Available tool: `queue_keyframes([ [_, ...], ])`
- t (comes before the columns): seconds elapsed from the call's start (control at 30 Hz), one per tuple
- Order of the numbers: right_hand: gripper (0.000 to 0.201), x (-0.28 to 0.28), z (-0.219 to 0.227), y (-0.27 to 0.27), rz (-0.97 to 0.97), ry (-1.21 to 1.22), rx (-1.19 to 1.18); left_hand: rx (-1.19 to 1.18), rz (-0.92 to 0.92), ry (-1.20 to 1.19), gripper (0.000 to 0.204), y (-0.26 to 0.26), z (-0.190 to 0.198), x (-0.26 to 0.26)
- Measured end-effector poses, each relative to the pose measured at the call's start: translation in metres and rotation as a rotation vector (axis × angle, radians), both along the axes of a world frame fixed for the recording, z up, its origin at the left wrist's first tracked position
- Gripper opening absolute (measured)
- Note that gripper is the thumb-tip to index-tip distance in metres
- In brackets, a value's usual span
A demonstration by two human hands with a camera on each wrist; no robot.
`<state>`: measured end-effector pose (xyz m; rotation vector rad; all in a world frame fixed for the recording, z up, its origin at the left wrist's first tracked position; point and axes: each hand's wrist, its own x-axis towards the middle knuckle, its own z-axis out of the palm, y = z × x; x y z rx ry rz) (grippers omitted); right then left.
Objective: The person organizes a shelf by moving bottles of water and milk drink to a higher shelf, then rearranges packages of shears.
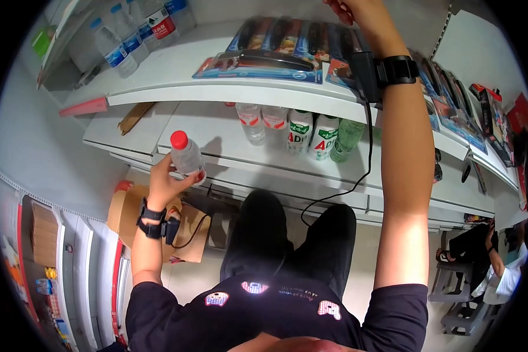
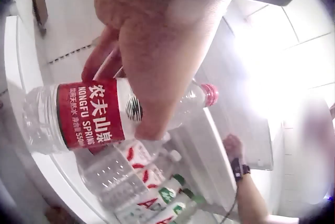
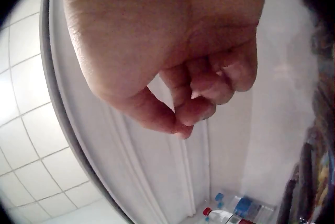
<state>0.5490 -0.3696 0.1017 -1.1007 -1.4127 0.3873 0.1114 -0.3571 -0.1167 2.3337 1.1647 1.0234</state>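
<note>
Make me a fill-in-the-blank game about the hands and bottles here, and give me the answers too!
1. The bottle is held by the person's ____ hand.
2. Its cap is coloured ____.
3. Its label says NONGFU ____.
4. In the head view, ____ white bottles with a red A stand on the lower shelf.

Missing words: left; red; SPRING; two.

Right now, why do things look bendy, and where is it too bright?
Head view: the upper shelf bows, probably from a wide lens; left wrist view: white glare floods the upper right, but lettering on the bottle is readable; right wrist view: the right hand looks shadowy, a dark strip curves.
</note>
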Motion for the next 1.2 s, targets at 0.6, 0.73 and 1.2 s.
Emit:
queue_keyframes([
  [0.6,0.023,0.001,-0.002,0.003,0.034,0.070,-0.015,0.176,0.061,-0.241,0.043,0.164,0.222,0.029],
  [0.73,0.023,0.005,-0.001,0.007,0.047,0.053,-0.020,0.214,0.089,-0.454,0.049,0.211,0.212,0.035],
  [1.2,0.021,0.001,-0.002,0.007,0.007,0.093,-0.057,0.140,0.082,-0.547,0.071,0.275,0.172,0.036],
])
